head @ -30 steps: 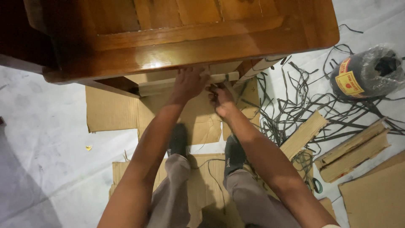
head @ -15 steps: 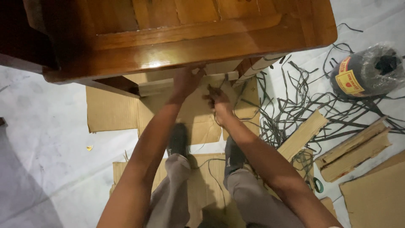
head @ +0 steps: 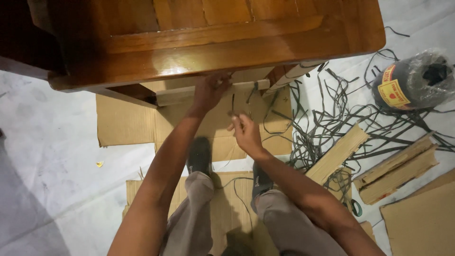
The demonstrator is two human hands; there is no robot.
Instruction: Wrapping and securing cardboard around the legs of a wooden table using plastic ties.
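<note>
A glossy brown wooden cabinet (head: 213,42) fills the top of the view. Under its front edge lies a folded cardboard strip (head: 177,96). My left hand (head: 211,91) presses on that strip close under the cabinet's edge. My right hand (head: 244,130) is lower, above the flat cardboard (head: 123,123), pinching a thin dark strap (head: 232,104) that runs up to the strip. My two feet in dark shoes stand on cardboard below.
A tangle of dark plastic straps (head: 332,118) lies on the white floor to the right. A wrapped roll of strap (head: 412,83) sits at the far right. Folded cardboard pieces (head: 398,170) lie at the lower right.
My right hand has pulled back from the cardboard strip toward me, drawing the dark strap down. My left hand has stayed on the strip.
</note>
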